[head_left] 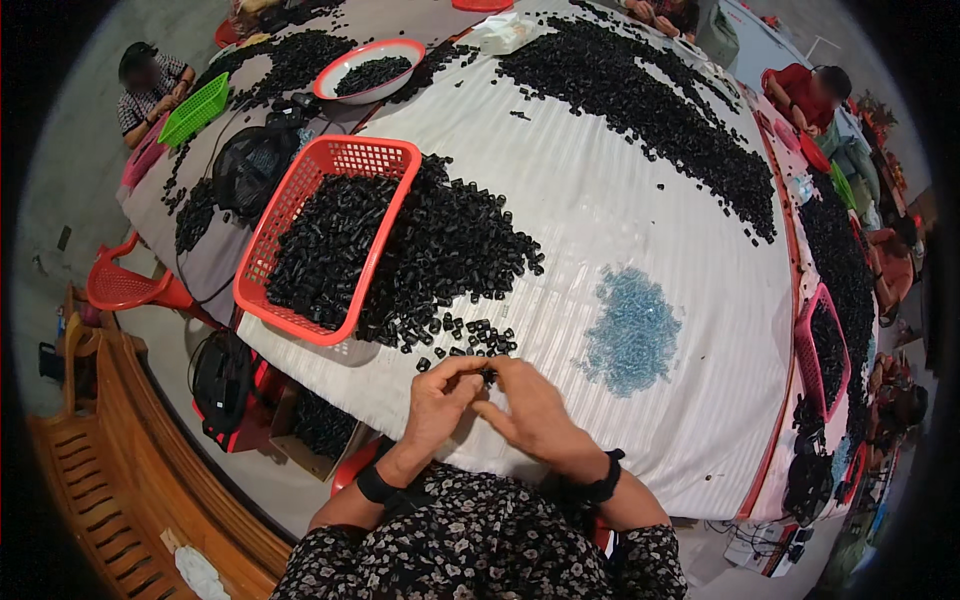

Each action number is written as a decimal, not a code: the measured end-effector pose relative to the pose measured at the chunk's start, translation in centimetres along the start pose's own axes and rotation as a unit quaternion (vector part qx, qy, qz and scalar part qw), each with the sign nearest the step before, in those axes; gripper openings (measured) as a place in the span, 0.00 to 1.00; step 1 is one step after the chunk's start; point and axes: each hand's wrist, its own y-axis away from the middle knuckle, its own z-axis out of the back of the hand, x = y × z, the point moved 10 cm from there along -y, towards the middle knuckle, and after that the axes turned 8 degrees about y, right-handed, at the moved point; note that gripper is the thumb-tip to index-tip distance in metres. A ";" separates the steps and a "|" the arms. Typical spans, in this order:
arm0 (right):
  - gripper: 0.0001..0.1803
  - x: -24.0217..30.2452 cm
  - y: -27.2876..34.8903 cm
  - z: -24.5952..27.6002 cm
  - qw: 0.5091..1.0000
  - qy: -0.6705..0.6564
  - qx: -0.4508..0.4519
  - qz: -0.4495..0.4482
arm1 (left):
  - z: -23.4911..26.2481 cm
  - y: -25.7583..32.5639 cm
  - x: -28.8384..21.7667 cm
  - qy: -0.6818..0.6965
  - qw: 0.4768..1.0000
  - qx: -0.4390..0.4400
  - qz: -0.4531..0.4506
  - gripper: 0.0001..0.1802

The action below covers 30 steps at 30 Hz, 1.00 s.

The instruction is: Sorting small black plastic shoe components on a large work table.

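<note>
At the table's near edge my left hand (445, 402) and my right hand (528, 408) meet, fingertips pinched together. Between them shows a small black piece (489, 377), mostly hidden by the fingers. Just beyond my hands lie loose short black cylindrical pieces (470, 335), spreading from a larger black heap (450, 235). Left of that heap stands a red plastic basket (262, 245), filled with the same kind of black pieces. To the right of my hands, a pile of small clear bluish pieces (632, 330) rests on the white table cover (560, 290).
A long black heap (650, 110) covers the far side. A red-rimmed white basin (400, 88) stands at the far left, near a black fan (250, 165). A pink basket (822, 350) is on the right. Several people sit around. A wooden bench (110, 450) stands lower left.
</note>
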 end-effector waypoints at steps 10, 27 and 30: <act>0.05 -7.9 3.2 5.6 0.951 0.287 -0.012 -0.111 | 5.2 -1.6 -8.2 -0.072 0.984 -0.073 -0.143 0.07; 0.07 -6.2 2.4 5.3 0.982 0.124 -0.086 -0.111 | 12.7 -1.7 -16.8 -0.481 0.722 -0.306 -0.393 0.11; 0.05 -7.0 2.8 4.3 0.983 0.073 -0.093 -0.138 | 13.2 -1.9 -16.4 -0.513 0.709 -0.298 -0.381 0.12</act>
